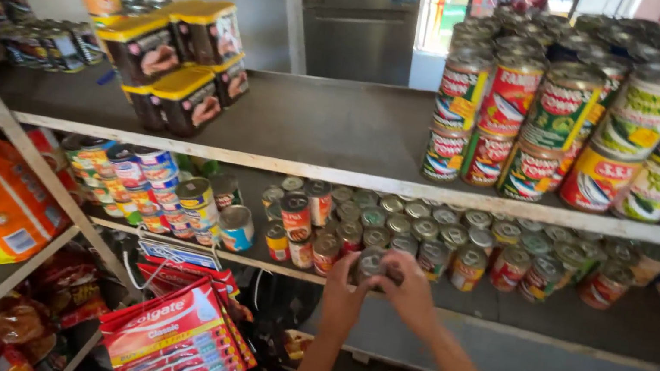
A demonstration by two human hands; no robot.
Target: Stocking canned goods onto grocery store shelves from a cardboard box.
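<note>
- A small tin can (371,263) sits at the front edge of the middle shelf (503,312), gripped between both hands.
- The left hand (342,288) cups it from nine o'clock, fingers curled shut against its side; the right hand (410,289) closes over it from three o'clock, thumb across the lid.
- It looks stiff, smooth-walled and fairly heavy for its size, so likely slippery; the round side wall seems the surest place to hold.
- Behind it, towards twelve o'clock, small cans (428,226) crowd the shelf, too many to count exactly, well over thirty.
- On the upper shelf (313,122), at one o'clock, larger labelled tins (566,125) stack two high, about seven columns across the front.
- At ten o'clock stand four dark boxes with yellow lids (178,67).
- At seven o'clock, below, hang red toothpaste packs (172,336).
</note>
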